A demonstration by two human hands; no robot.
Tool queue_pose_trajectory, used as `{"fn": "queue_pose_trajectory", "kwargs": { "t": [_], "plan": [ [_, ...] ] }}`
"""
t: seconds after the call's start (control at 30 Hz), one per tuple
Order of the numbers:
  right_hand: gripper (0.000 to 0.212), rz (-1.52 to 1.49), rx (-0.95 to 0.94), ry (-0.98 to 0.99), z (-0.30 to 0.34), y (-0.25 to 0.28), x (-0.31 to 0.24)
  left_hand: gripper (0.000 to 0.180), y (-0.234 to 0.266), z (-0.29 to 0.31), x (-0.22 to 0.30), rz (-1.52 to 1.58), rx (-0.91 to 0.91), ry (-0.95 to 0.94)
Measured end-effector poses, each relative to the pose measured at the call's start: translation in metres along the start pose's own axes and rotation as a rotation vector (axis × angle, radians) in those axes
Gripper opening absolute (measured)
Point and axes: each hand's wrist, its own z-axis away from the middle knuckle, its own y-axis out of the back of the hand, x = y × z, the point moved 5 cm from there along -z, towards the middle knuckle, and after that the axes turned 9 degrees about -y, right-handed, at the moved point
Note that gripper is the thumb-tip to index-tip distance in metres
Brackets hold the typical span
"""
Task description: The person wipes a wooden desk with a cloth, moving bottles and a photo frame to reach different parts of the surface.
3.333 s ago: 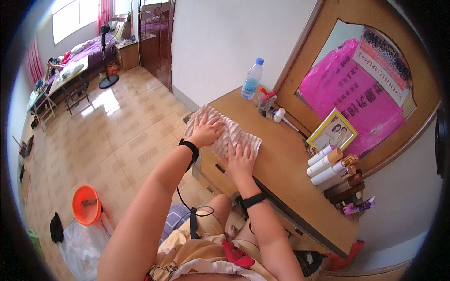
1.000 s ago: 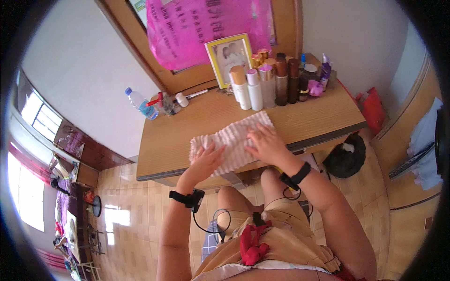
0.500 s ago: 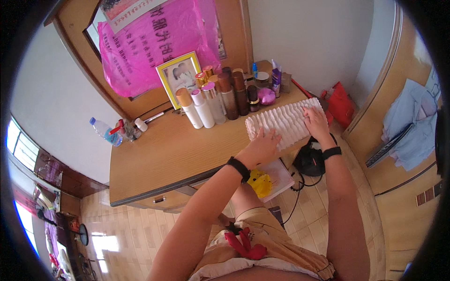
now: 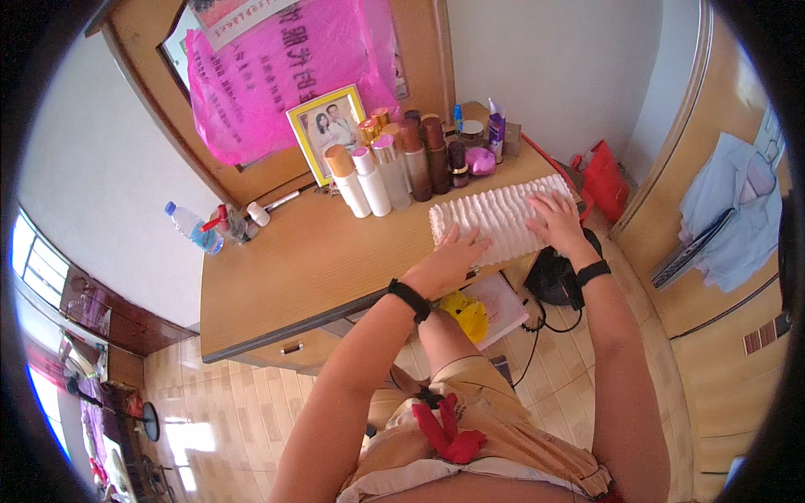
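A pale pinkish-white ruffled fabric piece [image 4: 495, 210], oblong in shape, lies along the right end of the wooden desk [image 4: 319, 260]. My left hand [image 4: 453, 256] rests on its near left part, fingers stretched out. On its right part my right hand [image 4: 555, 222] lies with the fingers spread. Both palms face down, and neither hand grips anything. The near edge of the fabric reaches the desk's front edge. Whether anything sits under the fabric is hidden. A black band circles each wrist.
Several cosmetic bottles [image 4: 369, 184] stand behind the fabric, beside a yellow photo frame [image 4: 327, 130]. A water bottle [image 4: 193, 228] is at the desk's left end. Below the desk are a yellow bag [image 4: 464, 317] and a black bag [image 4: 558, 277]. A red bag [image 4: 605, 180] lies at the right.
The ruffled fabric has shifted slightly left and toward me, with both hands on it. My right fingers, bent before, now spread flatter. The whole view has also shifted a little.
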Motion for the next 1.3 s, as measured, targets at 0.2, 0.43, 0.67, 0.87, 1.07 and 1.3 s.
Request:
{"fn": "queue_pose_trajectory", "kwargs": {
  "t": [0.2,0.43,0.67,0.87,1.07,1.3],
  "plan": [
    [0.064,0.003,-0.093,0.201,0.031,0.015,-0.102,0.056,0.029,0.104,0.013,0.103,0.117,0.125],
    [0.058,-0.375,-0.081,0.551,0.042,-0.011,-0.288,0.039,0.045,0.267,-0.01,-0.286,0.49,0.518],
    [0.065,-0.287,-0.101,0.922,0.075,-0.046,-0.456,0.03,0.039,0.414,-0.044,-0.412,0.481,1.031],
    [0.079,0.051,-0.262,1.02,0.101,-0.067,-0.543,0.027,0.038,0.486,-0.055,-0.522,0.638,1.275],
    [0.078,-0.041,-0.179,1.057,0.099,-0.079,-0.535,0.032,0.03,0.485,-0.079,-0.333,0.438,1.229],
    [0.07,-0.149,-0.126,1.04,0.095,-0.066,-0.494,0.041,0.03,0.458,-0.06,-0.205,0.355,1.185]
  ]
}}
